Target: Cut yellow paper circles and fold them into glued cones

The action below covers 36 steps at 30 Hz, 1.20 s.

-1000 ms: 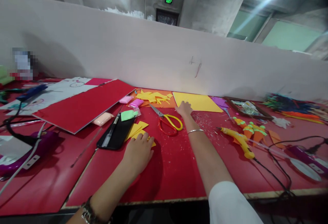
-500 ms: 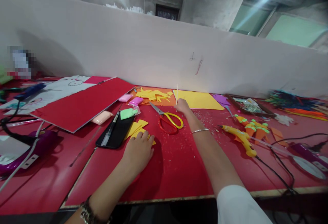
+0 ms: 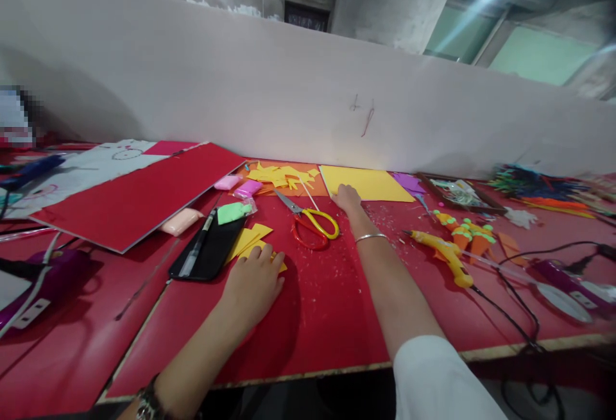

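Observation:
My left hand [image 3: 254,282] lies palm down on the red tabletop, fingers stretched over several cut yellow paper pieces [image 3: 250,237] and partly hiding them. My right hand [image 3: 347,199] reaches to the near left corner of a yellow paper sheet [image 3: 370,184]; its fingers look loosely bent and hold nothing I can see. Left of it, a thin white stick [image 3: 308,193] lies aslant by the scissors [image 3: 308,216], which have one red and one yellow handle and lie with blades pointing away. Yellow paper scraps [image 3: 282,175] are heaped on an orange sheet behind.
A black phone [image 3: 205,260] with a pen [image 3: 198,243] on it lies left, near clay packets [image 3: 231,212]. A red board [image 3: 144,195] stretches behind. At right are a yellow glue gun [image 3: 443,253] with its cable, small orange-and-green crafts [image 3: 464,231] and a tray [image 3: 462,194].
My right hand held the white stick upright before; now the stick lies on the table beside the scissors, out of the hand. The left hand stays on the yellow pieces. The view has shifted slightly.

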Available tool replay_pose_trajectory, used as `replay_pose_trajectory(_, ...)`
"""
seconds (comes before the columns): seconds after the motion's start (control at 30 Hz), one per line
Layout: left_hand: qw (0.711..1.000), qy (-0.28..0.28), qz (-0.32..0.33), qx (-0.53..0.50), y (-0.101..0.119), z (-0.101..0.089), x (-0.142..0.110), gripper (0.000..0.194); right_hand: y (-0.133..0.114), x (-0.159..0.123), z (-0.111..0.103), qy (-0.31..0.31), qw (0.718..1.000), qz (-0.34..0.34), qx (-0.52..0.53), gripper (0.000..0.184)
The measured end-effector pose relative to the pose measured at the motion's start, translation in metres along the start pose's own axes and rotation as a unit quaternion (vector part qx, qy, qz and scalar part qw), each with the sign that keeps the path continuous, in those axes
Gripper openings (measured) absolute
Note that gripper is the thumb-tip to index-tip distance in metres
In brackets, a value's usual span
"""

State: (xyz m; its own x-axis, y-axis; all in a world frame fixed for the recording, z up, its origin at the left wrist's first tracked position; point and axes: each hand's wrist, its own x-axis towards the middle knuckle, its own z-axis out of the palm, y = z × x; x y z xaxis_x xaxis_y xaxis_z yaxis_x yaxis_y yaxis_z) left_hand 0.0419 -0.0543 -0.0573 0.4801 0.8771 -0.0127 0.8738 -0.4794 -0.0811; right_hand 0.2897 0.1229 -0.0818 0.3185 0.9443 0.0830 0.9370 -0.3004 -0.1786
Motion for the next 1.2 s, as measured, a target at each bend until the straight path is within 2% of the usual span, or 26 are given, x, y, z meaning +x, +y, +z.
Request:
replay_pose_trajectory(0.13, 1.000, 0.003, -0.001, 0.001, 0.001, 0.000, -0.001, 0.034, 0.004, 0.004, 0.000, 0.009, 1.000, -0.002, 0.002, 0.030)
replay_pose_trajectory(0.6, 1.000, 0.008, 0.006, -0.007, 0.001, -0.002, -0.003, 0.031, 0.011, 0.014, 0.001, 0.079, 0.993, 0.073, 0.052, 0.032)
replay_pose_trajectory(0.93, 1.000, 0.013, 0.010, -0.017, -0.002, 0.000, -0.002, 0.034, 0.029, 0.010, 0.017, 0.081, 0.994, -0.012, 0.066, 0.026)
replay_pose_trajectory(1.13, 1.000, 0.003, 0.009, -0.013, -0.002, 0.000, -0.002, 0.035, 0.029, 0.014, 0.015, 0.044, 0.998, -0.018, 0.047, 0.050)
replay_pose_trajectory(1.2, 1.000, 0.004, 0.009, -0.012, -0.002, 0.000, -0.002, 0.034, 0.028, 0.016, 0.012, 0.034, 0.999, -0.017, 0.039, 0.047)
